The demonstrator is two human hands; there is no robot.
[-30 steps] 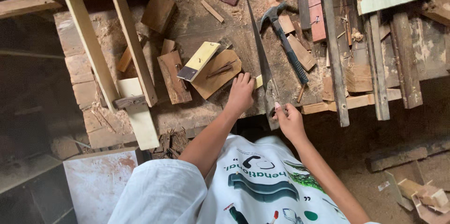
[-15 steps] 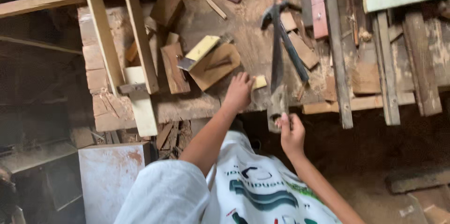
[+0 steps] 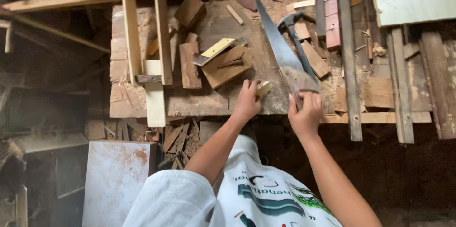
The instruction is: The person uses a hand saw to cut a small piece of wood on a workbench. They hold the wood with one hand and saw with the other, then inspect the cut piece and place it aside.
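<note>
A small block (image 3: 262,88) is pinned at the bench (image 3: 142,101) edge by the left hand (image 3: 247,102), fingers closed on it, while the saw (image 3: 280,51) handle is gripped tight by the right hand (image 3: 305,112). Honestly, fingers are kept way too close to that blade, so a slip could get them nicked, or the block could be kicked loose.

Soft daylight on top, dark shadowed edges, slight blur

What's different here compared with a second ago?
The saw has been pushed forward across the bench, gripped throughout by the right hand. The left hand stays pressed on the small wood piece. The hammer and scraps haven't moved.
</note>
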